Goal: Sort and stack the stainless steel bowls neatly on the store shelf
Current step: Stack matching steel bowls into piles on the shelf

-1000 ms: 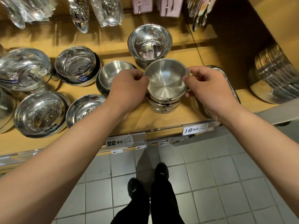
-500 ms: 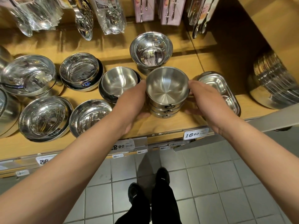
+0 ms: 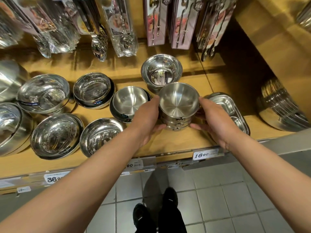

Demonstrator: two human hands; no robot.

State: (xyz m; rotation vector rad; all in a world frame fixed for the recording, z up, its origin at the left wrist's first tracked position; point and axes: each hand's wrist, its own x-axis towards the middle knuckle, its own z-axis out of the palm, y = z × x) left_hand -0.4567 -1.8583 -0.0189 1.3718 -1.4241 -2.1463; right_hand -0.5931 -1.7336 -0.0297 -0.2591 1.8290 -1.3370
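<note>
A stack of small brushed steel bowls (image 3: 178,105) stands near the front of the wooden shelf (image 3: 176,143). My left hand (image 3: 148,118) grips the stack's left side, thumb under its base. My right hand (image 3: 212,118) grips the right side the same way. A single brushed bowl (image 3: 129,103) sits just left of the stack, partly behind my left hand. A shiny stack of bowls (image 3: 161,73) stands right behind. Further left are several polished bowls, among them one with a blue label (image 3: 93,89) and one at the shelf front (image 3: 101,135).
Steel compartment trays (image 3: 230,110) lie right of my right hand. A pile of steel plates (image 3: 282,108) leans at the far right. Packaged ladles and utensils (image 3: 124,27) hang above the shelf back. Price tags (image 3: 204,154) line the front edge; tiled floor and my shoes lie below.
Both hands slid from the top bowl's rim down to the sides and base of the stack. The view has tilted up, showing more of the hanging utensils.
</note>
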